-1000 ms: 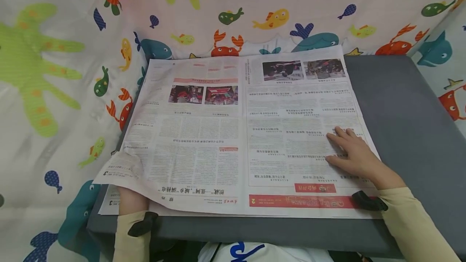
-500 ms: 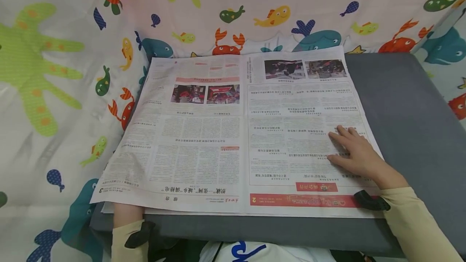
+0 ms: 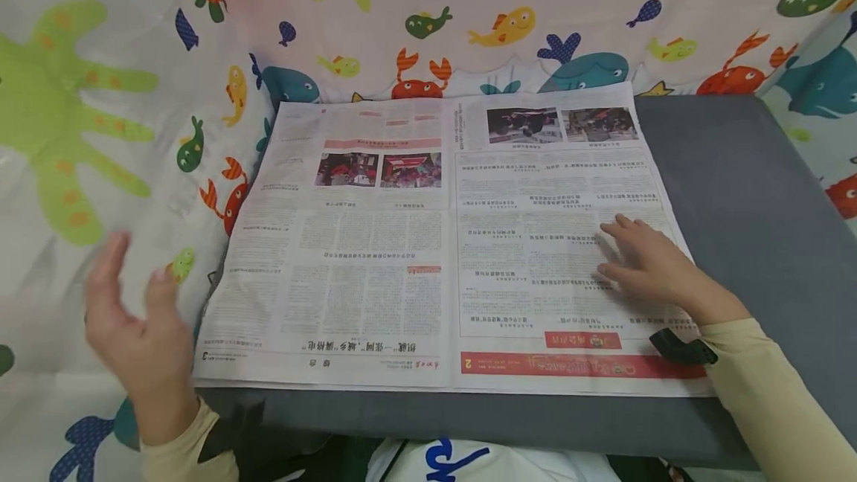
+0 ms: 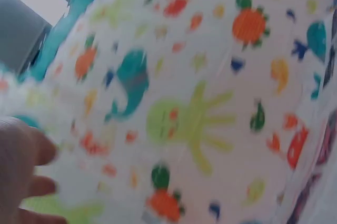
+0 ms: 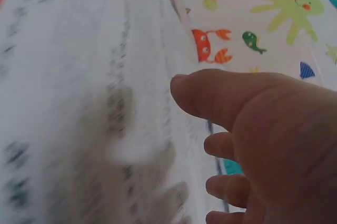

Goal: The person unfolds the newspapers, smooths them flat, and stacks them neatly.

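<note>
An open newspaper (image 3: pixel 375 244) lies spread flat, its print upside down in the head view. Off its left edge my left hand (image 3: pixel 142 341) is raised in the air, blurred, with thumb and fingers apart and nothing held. In the left wrist view only part of that hand (image 4: pixel 23 171) shows, against the printed cloth. Over the right page hovers my right hand (image 3: pixel 646 262), fingers loosely extended, its shadow falling on the paper. The right wrist view shows that hand (image 5: pixel 284 129) just above the newspaper (image 5: pixel 79 103), with a gap under the thumb.
A grey table (image 3: pixel 750 244) carries the newspaper, with its surface showing at the right and along the front edge. White cloth (image 3: pixel 375 43) printed with sea animals hangs behind and to the left. The person's white clothing (image 3: pixel 522 460) shows at the bottom.
My left hand came out from beneath the newspaper's lower left corner and moved up and left. That corner, lifted before, now lies flat. The right hand rose slightly off the page.
</note>
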`<action>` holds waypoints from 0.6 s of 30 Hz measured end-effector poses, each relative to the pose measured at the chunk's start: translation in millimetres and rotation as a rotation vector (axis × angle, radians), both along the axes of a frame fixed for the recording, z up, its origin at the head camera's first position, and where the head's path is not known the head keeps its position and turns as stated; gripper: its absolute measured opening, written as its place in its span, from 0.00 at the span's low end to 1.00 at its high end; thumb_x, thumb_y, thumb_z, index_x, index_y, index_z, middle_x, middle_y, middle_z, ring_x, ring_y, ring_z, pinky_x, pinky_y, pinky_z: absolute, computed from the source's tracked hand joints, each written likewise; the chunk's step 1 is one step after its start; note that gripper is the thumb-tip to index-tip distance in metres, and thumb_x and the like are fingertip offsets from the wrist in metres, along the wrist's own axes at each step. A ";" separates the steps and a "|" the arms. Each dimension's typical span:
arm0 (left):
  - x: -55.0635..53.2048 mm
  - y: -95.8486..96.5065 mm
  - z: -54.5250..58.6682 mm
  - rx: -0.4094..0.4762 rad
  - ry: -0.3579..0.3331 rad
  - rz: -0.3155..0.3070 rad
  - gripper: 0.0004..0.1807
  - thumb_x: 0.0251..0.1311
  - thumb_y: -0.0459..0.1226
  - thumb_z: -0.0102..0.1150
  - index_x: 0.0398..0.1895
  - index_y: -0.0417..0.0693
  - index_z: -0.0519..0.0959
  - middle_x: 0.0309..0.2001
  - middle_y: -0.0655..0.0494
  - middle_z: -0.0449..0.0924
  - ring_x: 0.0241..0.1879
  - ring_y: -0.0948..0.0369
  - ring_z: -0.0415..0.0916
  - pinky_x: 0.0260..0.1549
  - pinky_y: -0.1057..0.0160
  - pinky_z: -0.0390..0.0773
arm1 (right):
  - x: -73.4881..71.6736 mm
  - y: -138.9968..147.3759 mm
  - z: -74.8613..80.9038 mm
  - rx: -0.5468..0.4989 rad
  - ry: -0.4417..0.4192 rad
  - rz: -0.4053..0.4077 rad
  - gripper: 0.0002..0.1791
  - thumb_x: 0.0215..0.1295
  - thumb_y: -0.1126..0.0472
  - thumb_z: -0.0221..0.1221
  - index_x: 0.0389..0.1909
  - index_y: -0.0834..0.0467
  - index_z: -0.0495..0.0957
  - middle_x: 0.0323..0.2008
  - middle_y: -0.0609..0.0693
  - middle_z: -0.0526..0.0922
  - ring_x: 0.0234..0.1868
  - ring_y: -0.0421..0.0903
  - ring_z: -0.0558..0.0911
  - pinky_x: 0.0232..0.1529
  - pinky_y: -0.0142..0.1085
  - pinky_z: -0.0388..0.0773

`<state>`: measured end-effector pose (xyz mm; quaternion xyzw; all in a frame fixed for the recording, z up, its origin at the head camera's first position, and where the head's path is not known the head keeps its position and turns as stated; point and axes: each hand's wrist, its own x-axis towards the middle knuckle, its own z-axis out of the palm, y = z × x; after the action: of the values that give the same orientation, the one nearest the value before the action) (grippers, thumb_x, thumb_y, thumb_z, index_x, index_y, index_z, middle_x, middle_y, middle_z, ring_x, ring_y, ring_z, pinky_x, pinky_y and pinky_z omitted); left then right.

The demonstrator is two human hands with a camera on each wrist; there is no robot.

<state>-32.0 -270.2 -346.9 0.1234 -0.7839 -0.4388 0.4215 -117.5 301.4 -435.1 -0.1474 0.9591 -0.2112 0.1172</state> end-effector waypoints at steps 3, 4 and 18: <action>-38.9 22.5 11.4 -0.315 -0.237 -0.230 0.27 0.68 0.37 0.56 0.70 0.39 0.73 0.72 0.38 0.70 0.74 0.43 0.63 0.76 0.45 0.58 | -14.4 -10.4 9.6 0.000 0.004 0.009 0.41 0.69 0.51 0.64 0.75 0.69 0.61 0.76 0.77 0.54 0.75 0.79 0.54 0.70 0.73 0.53; -55.9 29.2 10.6 -0.402 -0.345 -0.305 0.29 0.69 0.40 0.56 0.72 0.39 0.70 0.73 0.35 0.67 0.75 0.39 0.61 0.76 0.39 0.56 | -19.6 -15.0 11.9 0.003 0.002 0.011 0.41 0.69 0.51 0.64 0.75 0.69 0.61 0.76 0.77 0.53 0.75 0.79 0.53 0.70 0.72 0.53; -181.5 49.2 -123.1 -0.620 -1.090 -0.493 0.55 0.66 0.71 0.42 0.84 0.55 0.36 0.81 0.30 0.22 0.77 0.27 0.16 0.69 0.22 0.29 | -60.6 -43.4 -7.3 0.117 0.088 -0.045 0.40 0.72 0.46 0.59 0.76 0.66 0.61 0.68 0.75 0.63 0.64 0.78 0.66 0.62 0.70 0.65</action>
<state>-213.5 -221.0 -470.0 0.0179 -0.9795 -0.1519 -0.1311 -178.1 257.9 -442.4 -0.1278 0.9771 -0.1507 0.0788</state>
